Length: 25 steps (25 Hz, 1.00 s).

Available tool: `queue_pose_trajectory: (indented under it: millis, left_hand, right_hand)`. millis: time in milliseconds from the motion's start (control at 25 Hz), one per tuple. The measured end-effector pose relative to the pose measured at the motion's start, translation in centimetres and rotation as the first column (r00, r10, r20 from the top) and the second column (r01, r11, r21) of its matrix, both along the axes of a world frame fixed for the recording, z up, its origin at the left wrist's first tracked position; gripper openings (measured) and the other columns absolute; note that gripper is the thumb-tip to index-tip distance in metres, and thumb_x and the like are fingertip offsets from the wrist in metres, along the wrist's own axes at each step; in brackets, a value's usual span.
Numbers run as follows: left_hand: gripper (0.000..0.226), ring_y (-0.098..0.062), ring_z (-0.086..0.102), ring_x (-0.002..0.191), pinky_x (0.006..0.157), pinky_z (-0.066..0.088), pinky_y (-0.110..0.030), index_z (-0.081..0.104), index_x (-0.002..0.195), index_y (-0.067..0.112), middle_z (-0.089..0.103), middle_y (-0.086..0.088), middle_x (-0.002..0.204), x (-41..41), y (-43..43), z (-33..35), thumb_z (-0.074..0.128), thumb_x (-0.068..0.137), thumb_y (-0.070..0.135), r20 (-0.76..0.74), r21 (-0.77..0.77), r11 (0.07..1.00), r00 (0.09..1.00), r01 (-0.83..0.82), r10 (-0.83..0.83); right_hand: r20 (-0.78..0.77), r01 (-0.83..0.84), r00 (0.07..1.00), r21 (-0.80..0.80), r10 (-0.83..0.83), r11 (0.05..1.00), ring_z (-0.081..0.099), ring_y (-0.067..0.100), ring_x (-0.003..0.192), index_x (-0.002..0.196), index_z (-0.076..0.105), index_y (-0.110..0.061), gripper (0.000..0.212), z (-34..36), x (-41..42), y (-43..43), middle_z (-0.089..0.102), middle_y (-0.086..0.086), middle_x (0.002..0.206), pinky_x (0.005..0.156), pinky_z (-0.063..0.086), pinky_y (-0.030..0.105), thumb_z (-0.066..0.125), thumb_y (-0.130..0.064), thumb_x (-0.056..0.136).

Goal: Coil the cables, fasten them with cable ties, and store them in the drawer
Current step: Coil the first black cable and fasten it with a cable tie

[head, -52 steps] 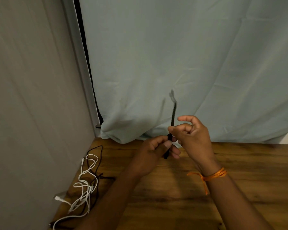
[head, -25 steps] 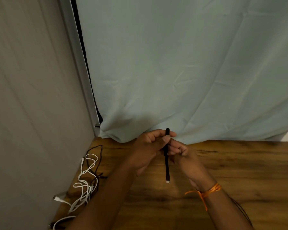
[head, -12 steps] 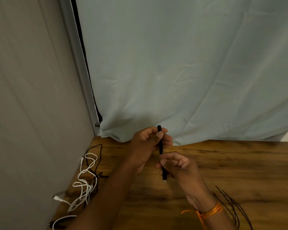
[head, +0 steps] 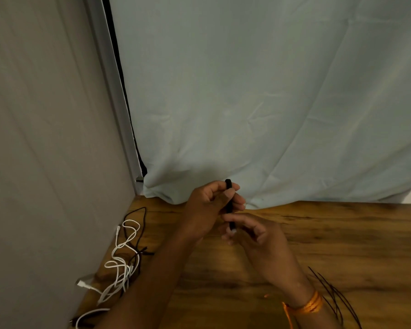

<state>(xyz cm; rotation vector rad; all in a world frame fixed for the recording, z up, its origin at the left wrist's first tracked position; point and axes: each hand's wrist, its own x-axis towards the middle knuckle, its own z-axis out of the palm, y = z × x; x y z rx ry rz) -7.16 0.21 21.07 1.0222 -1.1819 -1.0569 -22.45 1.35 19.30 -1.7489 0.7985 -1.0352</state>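
A short black cable [head: 228,208], folded into a slim bundle, stands upright above the back of the wooden table [head: 342,236]. My left hand [head: 205,206] grips its upper part between thumb and fingers, and the bent top pokes out above them. My right hand [head: 259,241] sits just below, its fingertips pinching the bundle's lower end near the pale plug. Several thin black cable ties [head: 335,295] lie on the table by my right wrist. No drawer is in view.
A tangled white cable [head: 121,260] and a loose thin black cable [head: 140,213] lie in the table's left corner against a grey wall. A pale blue cloth [head: 271,115] hangs behind the table, its hem resting on the back edge.
The cable went from held up high to folded down into a bundle. My right hand slid from the top to the lower end, and both hands shifted slightly left.
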Motion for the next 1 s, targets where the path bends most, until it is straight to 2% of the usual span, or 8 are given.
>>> queue_pose_trajectory:
  millis: [80,160,360,480,640,800,880,1000]
  left_hand:
    - [0.018,-0.023,0.071,0.087,0.079,0.056,-0.031,0.067,0.109,0.008,0.074,-0.011,0.092,0.0,0.1,0.0,0.054,0.097,0.012,0.040,-0.008,1.000,0.999,0.010,-0.010]
    - [0.018,-0.021,0.070,0.088,0.078,0.055,-0.029,0.067,0.108,0.009,0.074,-0.008,0.091,0.0,0.2,0.0,0.054,0.097,0.011,0.054,-0.015,1.000,0.998,0.023,-0.022]
    - [0.018,-0.023,0.070,0.090,0.076,0.055,-0.031,0.067,0.110,0.011,0.073,-0.007,0.093,0.2,0.0,-0.1,0.054,0.097,0.014,0.078,-0.018,1.000,0.997,0.016,-0.015]
    - [0.019,-0.028,0.070,0.093,0.077,0.056,-0.031,0.070,0.108,0.013,0.073,-0.012,0.097,0.3,0.0,-0.3,0.054,0.096,0.013,0.111,-0.012,1.000,0.994,-0.005,0.006]
    - [0.024,-0.014,0.070,0.097,0.078,0.054,-0.022,0.071,0.107,0.019,0.075,-0.001,0.102,0.4,0.3,-0.5,0.050,0.098,0.011,0.169,0.001,1.000,0.986,0.008,-0.008]
    - [0.027,-0.007,0.067,0.102,0.084,0.052,-0.018,0.070,0.113,0.014,0.072,0.002,0.109,0.5,0.3,-0.6,0.047,0.099,0.009,0.208,0.018,1.000,0.978,0.007,-0.011]
    - [0.027,-0.008,0.067,0.102,0.088,0.052,-0.021,0.069,0.115,0.014,0.072,0.002,0.109,0.7,0.3,-0.8,0.047,0.099,0.010,0.254,0.010,1.000,0.967,0.010,-0.013]
    - [0.029,0.000,0.066,0.092,0.080,0.048,-0.013,0.067,0.120,0.015,0.072,0.006,0.102,0.9,0.5,-1.0,0.047,0.100,0.012,0.336,0.005,1.000,0.942,0.005,-0.007]
  right_hand:
    - [0.002,0.087,0.996,-0.179,-0.088,0.980,0.068,0.006,0.072,0.102,0.074,-0.023,0.027,0.2,0.0,-0.6,0.074,-0.007,0.080,0.068,0.051,0.014,0.067,-0.001,0.088]
    - [0.013,0.156,0.987,-0.303,-0.160,0.940,0.066,0.003,0.077,0.096,0.077,-0.020,0.020,0.5,0.2,-1.0,0.070,-0.012,0.081,0.069,0.047,0.011,0.073,-0.006,0.083]
    - [-0.036,0.265,0.954,-0.361,-0.297,0.894,0.058,0.007,0.071,0.082,0.075,-0.017,0.002,0.7,0.9,-1.7,0.062,-0.010,0.077,0.060,0.039,0.009,0.074,-0.015,0.083]
    - [-0.059,0.319,0.931,-0.345,-0.359,0.883,0.058,0.008,0.071,0.081,0.073,-0.017,0.003,0.2,1.2,-2.1,0.062,-0.010,0.075,0.059,0.040,0.011,0.075,-0.018,0.083]
    - [-0.052,0.381,0.911,-0.276,-0.410,0.882,0.061,0.005,0.071,0.082,0.073,-0.020,0.005,-0.2,1.5,-2.4,0.067,-0.011,0.076,0.061,0.044,0.013,0.077,-0.024,0.081]
    - [-0.039,0.434,0.893,-0.193,-0.449,0.880,0.061,0.004,0.065,0.079,0.069,-0.025,0.011,-0.1,1.7,-2.6,0.067,-0.010,0.071,0.054,0.047,0.016,0.079,-0.031,0.078]
    - [-0.021,0.456,0.883,-0.193,-0.468,0.869,0.058,0.005,0.064,0.085,0.064,-0.026,0.020,0.0,1.6,-2.8,0.063,-0.011,0.075,0.053,0.044,0.013,0.081,-0.029,0.076]
    - [-0.054,0.342,0.928,-0.269,-0.369,0.900,0.056,0.009,0.070,0.119,0.060,-0.033,0.046,0.4,1.3,-3.1,0.056,-0.016,0.102,0.059,0.044,0.011,0.080,-0.022,0.078]
